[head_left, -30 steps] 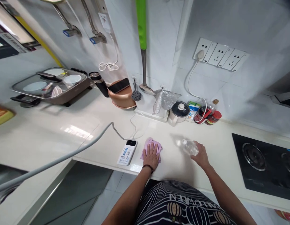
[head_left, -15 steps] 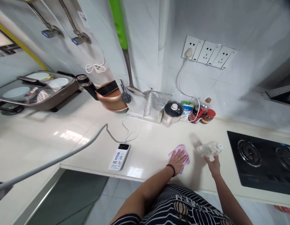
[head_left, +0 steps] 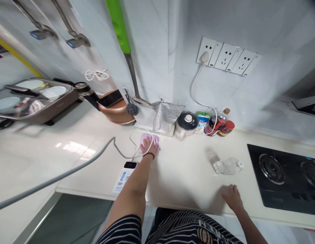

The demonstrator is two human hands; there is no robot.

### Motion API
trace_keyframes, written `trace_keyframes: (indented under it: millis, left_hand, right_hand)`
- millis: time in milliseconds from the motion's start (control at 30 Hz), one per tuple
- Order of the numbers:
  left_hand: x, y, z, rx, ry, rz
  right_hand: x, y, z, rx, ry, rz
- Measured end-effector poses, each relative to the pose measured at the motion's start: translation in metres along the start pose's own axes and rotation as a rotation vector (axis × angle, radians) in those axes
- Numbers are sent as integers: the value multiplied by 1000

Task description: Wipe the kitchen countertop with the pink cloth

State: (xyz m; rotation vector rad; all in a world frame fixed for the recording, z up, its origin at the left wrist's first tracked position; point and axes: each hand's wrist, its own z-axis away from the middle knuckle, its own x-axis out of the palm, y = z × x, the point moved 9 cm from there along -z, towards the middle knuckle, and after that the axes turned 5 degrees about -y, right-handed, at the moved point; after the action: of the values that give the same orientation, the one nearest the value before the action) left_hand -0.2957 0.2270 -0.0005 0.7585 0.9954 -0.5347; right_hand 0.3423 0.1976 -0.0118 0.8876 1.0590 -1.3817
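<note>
My left hand [head_left: 149, 145] is stretched far back across the white countertop [head_left: 188, 173], fingers flat on a pink cloth [head_left: 145, 139], close to a white charging cable [head_left: 137, 134]. My right hand [head_left: 231, 196] rests near the counter's front edge with loosely bent fingers and nothing in it. A clear plastic bottle [head_left: 227, 166] lies on its side on the counter, a short way beyond my right hand and apart from it.
A white power bank [head_left: 124, 176] lies at the front edge by my left forearm. Along the wall stand a copper pan [head_left: 116, 113], a small lidded pot [head_left: 186, 123] and jars [head_left: 219, 126]. A black gas hob [head_left: 284, 176] fills the right; an electric grill [head_left: 32, 100] sits far left.
My left hand slid the pink cloth from the front of the counter back toward the wall. My right hand let go of the bottle, which now lies on the counter, and drew back.
</note>
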Motion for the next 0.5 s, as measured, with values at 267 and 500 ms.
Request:
trace_keyframes:
  millis: [267, 500]
  left_hand:
    - [45, 56, 30, 126, -29, 15]
    - [125, 198, 95, 505, -201, -44]
  right_hand:
    - [20, 11, 1, 42, -47, 65]
    - [20, 7, 2, -7, -26, 51]
